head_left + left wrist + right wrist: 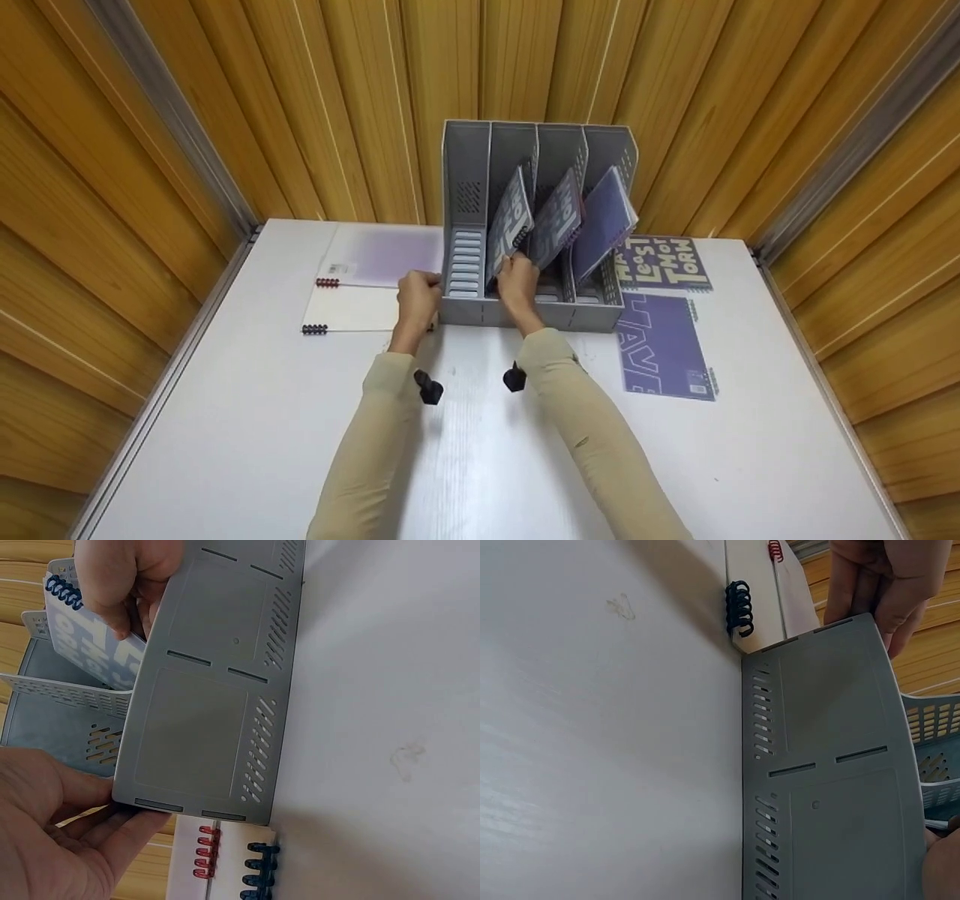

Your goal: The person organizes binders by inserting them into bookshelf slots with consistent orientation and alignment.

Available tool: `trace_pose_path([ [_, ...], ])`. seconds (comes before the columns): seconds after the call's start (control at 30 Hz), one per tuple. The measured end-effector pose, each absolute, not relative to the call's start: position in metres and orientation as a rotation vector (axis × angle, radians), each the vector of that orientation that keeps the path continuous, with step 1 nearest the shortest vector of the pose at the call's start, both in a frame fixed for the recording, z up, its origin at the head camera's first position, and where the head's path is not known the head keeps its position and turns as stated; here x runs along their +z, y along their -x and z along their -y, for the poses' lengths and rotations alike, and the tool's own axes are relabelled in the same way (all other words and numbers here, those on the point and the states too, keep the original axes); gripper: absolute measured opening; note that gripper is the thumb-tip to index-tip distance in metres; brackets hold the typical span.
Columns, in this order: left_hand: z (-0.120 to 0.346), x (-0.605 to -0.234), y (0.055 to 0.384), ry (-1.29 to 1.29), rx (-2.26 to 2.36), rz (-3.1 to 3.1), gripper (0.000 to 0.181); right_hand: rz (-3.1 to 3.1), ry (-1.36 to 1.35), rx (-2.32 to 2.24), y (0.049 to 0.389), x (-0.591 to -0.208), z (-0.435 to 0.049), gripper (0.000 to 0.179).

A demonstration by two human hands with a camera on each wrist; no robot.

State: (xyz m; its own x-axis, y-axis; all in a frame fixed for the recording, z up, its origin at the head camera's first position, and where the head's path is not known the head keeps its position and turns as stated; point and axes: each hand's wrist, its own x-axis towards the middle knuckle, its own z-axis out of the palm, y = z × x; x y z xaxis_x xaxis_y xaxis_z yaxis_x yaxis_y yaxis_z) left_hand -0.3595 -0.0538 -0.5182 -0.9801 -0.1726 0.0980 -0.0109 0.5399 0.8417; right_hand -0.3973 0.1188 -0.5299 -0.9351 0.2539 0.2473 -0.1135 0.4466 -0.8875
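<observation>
A grey file organizer [525, 313] with several upright compartments stands at the back of the white table. My left hand [418, 304] grips its front left corner; in the left wrist view, the thumb and fingers [120, 840] pinch that corner. My right hand [519, 281] reaches over the front wall and holds the lower end of a spiral notebook [510, 221] leaning in the second compartment from the left. Its fingertips are partly hidden. A dark notebook [556, 217] leans in the third compartment and a purple notebook [604, 217] in the fourth. The leftmost compartment's slotted floor [465, 262] shows bare.
Left of the organizer lie a notebook with red rings [375, 255] and one with black rings [349, 309], overlapping. To its right are a dark lettered notebook [664, 262] and a purple notebook [664, 345]. Wooden-look panels [360, 112] enclose the table [465, 465] behind and at both sides.
</observation>
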Motion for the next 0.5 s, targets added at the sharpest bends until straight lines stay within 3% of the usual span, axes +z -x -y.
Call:
trace_pose_path([
  [0.5,0.053,-0.519,0.361,-0.147,-1.453,2.612,0.024,2.273,0.246,1.638,0.417,-0.532,-0.117,0.022],
])
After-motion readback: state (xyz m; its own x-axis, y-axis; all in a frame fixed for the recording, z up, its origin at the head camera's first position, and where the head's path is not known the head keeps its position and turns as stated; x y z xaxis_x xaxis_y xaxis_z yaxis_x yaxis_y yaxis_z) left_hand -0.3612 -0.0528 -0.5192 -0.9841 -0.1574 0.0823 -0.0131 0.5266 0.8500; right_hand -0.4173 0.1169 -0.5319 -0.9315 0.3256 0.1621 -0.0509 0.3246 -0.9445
